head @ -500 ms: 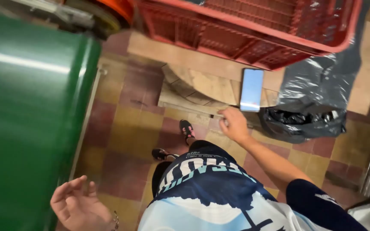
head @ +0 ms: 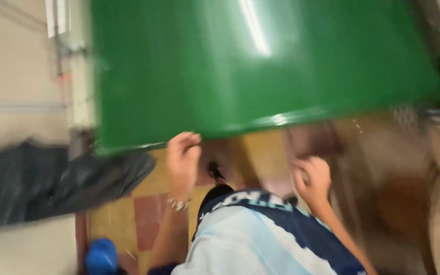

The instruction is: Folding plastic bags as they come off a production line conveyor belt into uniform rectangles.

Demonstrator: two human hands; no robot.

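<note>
A large green glossy surface, like a table top or bin side, fills the upper middle of the head view. My left hand reaches up to its lower edge, fingers curled against or just under the rim; a bracelet sits on the wrist. My right hand is raised below the green edge with fingers curled; blur hides whether anything is in it. My blue and white shirt fills the bottom of the frame.
A black plastic bag lies at the left on the floor. A blue round object sits at the bottom left. Yellow and red floor tiles show below the green edge. A pale wall is at the left. The right side is blurred brown.
The view has swung round sharply; the green surface now fills the top instead of the left. My left hand rose to its edge. My right hand left the floor area by the phone.
</note>
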